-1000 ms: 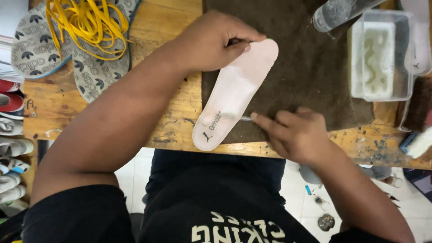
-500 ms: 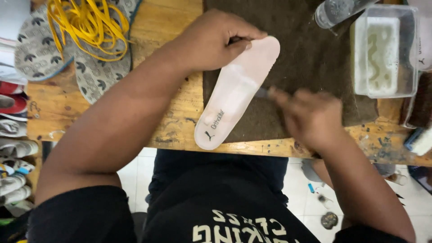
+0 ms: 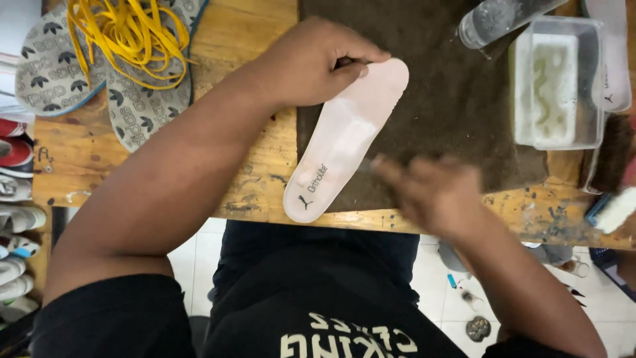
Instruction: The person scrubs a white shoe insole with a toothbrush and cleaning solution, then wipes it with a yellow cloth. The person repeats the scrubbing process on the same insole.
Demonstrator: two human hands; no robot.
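Wooden workbench (image 3: pixel 258 159), paint-stained front edge. On it: dark brown mat (image 3: pixel 450 119) w/ white insole (image 3: pixel 344 142) & clear tub (image 3: pixel 560 83); grey patterned insoles (image 3: pixel 139 109) under yellow laces (image 3: pixel 129 33).

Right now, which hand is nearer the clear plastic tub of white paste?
Right. The right hand is below-left of the clear plastic tub; the left hand presses the white insole, farther left.

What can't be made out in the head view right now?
- Right hand: motion-blurred; its grip, and whatever thin tool it holds against the insole, cannot be told.
- Left hand: fingers cover the insole's edge there.
- Bottle: cut off by the top edge.
- Tub: contents pale, unclear through the clear wall.
- Small bits on the floor: too small to identify.
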